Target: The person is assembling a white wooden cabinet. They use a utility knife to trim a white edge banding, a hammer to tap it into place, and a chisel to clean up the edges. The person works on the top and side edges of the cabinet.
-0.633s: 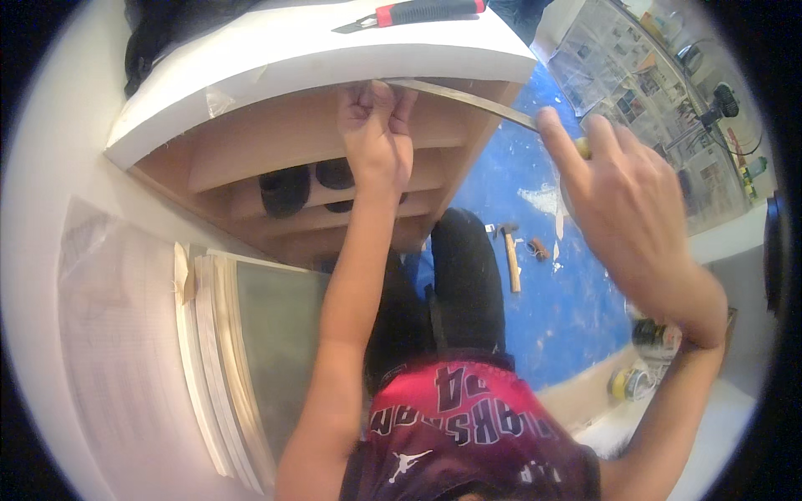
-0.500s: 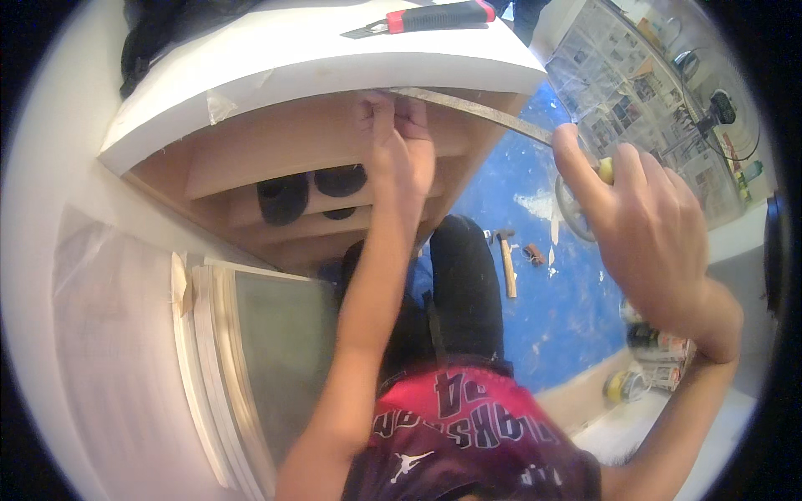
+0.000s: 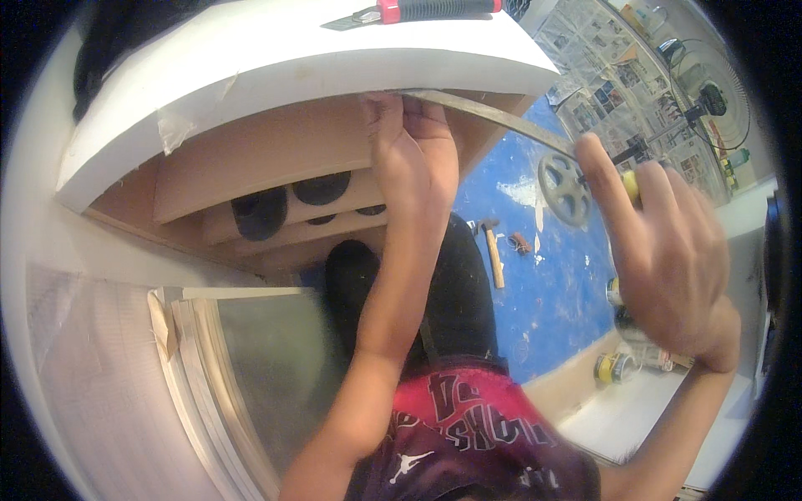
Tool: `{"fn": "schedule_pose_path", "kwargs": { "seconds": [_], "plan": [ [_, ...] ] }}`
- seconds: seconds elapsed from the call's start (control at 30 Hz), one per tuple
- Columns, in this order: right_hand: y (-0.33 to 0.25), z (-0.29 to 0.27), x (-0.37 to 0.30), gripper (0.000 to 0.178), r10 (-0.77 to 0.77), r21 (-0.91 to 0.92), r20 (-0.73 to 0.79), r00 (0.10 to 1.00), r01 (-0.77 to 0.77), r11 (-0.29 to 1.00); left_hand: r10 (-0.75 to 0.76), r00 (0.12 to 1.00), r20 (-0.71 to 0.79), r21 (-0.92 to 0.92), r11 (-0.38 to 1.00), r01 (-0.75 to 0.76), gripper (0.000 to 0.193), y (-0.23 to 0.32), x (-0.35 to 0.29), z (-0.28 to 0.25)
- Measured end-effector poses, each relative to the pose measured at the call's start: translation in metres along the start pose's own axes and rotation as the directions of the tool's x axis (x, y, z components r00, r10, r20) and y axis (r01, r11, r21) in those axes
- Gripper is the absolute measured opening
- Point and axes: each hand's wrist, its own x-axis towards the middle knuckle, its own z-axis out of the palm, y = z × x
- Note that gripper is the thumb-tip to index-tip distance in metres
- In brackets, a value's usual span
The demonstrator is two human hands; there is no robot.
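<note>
A long flat metal file (image 3: 501, 118) with a yellow handle runs along the front lower edge of a white board (image 3: 334, 71), which tops a wooden shelf unit. My right hand (image 3: 660, 242) is closed round the handle, out to the right. At the other end, my left hand (image 3: 413, 138) has its fingers curled up at the file's tip, against the board's underside. Those fingertips are partly hidden. On top of the board lies a red and black utility knife (image 3: 439, 11), blade out, pointing left.
Dark shoes (image 3: 261, 213) sit on the lower shelves (image 3: 251, 188). Framed panels (image 3: 200, 359) lean at the left. On the blue floor (image 3: 543, 317) are a hammer (image 3: 494, 255) and a brown block (image 3: 520, 243). A fan (image 3: 710, 100) and several cans (image 3: 616, 367) are at the right.
My right hand has shifted slightly right and down with the file. My left hand has turned so more of its palm shows. The view has moved a little.
</note>
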Motion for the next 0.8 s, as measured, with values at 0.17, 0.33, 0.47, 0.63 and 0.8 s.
{"fn": "schedule_pose_path", "kwargs": {
  "seconds": [0.17,0.33,0.47,0.63,0.8],
  "plan": [
    [0.005,0.017,0.007,0.062,0.019,0.056,-0.025,1.0,-0.017,0.998,-0.024,0.998,0.055,0.04,0.999,0.022,0.038,-0.003,0.006,-0.011],
    [0.001,0.017,0.013,0.062,0.027,0.072,-0.006,1.0,-0.026,0.997,0.051,0.999,0.009,0.094,0.994,-0.052,0.035,-0.002,0.007,-0.007],
    [0.004,0.021,0.008,0.065,0.024,0.062,-0.004,1.0,-0.024,0.998,-0.009,1.0,-0.029,0.082,0.997,0.012,0.034,-0.003,0.007,-0.008],
    [0.009,0.019,0.014,0.064,0.029,0.099,0.027,0.999,-0.032,0.995,-0.023,0.999,-0.048,0.073,0.997,0.026,0.034,-0.003,0.009,-0.01],
    [0.001,0.016,0.004,0.062,0.043,0.082,-0.003,0.999,-0.042,0.996,-0.001,0.998,-0.061,0.068,0.998,0.005,0.034,0.001,0.005,-0.005]
  ]
}}
